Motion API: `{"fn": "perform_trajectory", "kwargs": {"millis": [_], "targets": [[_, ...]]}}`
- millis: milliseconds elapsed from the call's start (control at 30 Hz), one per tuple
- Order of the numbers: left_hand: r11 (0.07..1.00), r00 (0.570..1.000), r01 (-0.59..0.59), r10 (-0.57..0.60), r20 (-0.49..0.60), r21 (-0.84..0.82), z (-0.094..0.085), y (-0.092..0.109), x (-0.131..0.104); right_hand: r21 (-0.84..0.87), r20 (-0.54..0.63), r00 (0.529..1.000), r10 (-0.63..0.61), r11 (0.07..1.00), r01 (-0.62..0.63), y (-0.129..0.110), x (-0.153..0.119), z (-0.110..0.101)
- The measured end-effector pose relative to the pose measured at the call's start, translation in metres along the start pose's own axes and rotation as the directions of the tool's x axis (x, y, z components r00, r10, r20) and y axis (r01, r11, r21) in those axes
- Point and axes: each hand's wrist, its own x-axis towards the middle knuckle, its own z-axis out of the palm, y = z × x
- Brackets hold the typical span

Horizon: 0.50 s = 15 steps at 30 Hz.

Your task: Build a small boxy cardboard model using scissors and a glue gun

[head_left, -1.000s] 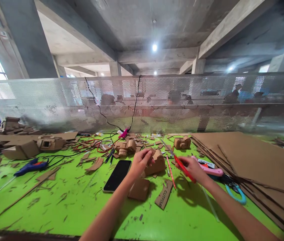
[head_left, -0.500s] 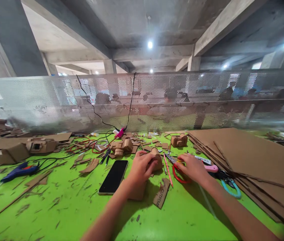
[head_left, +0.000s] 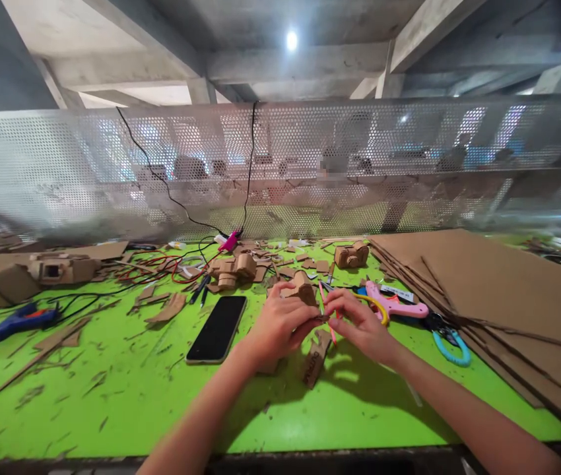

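My left hand (head_left: 283, 324) is closed, with thumb and fingertips pinching a small brown cardboard piece (head_left: 321, 318). My right hand (head_left: 362, 330) meets it from the right, its curled fingertips at the same piece; the contact is partly hidden. Just behind my left hand stands a cardboard model (head_left: 303, 287) with a rounded top, partly covered by the fingers. Scissors (head_left: 378, 305) with a yellow-lined handle lie behind my right hand, mostly hidden. A pink pencil-like stick (head_left: 332, 334) shows between the hands. Below them is a printed cardboard scrap (head_left: 316, 361).
A black phone (head_left: 217, 330) lies left of my hands. Further left is a blue glue gun (head_left: 23, 320); a pink one (head_left: 396, 302) lies right. Cardboard sheets (head_left: 488, 290) are stacked at the right. Cardboard cameras (head_left: 351, 255), scraps and cables spread before a perforated metal screen (head_left: 290, 198).
My left hand has come off the cardboard model and moved nearer and right. My right hand has left the scissors, and both hands now meet at a small cardboard piece. The view has tilted down.
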Motion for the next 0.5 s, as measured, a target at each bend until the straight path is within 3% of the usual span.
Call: {"fn": "perform_trajectory", "kwargs": {"millis": [300,500], "targets": [[1.0,0.999,-0.031,0.031,0.011,-0.006,0.0004,0.0018,-0.0002,0.217,0.073,0.98,0.186,0.956,-0.198,0.0008,-0.0014,0.0048],[0.998,0.998,-0.056,0.056,0.016,-0.041,-0.0023,-0.0013,0.0002,0.504,0.205,0.911,0.358,0.759,-0.412,0.0057,-0.0038,0.0079]]}}
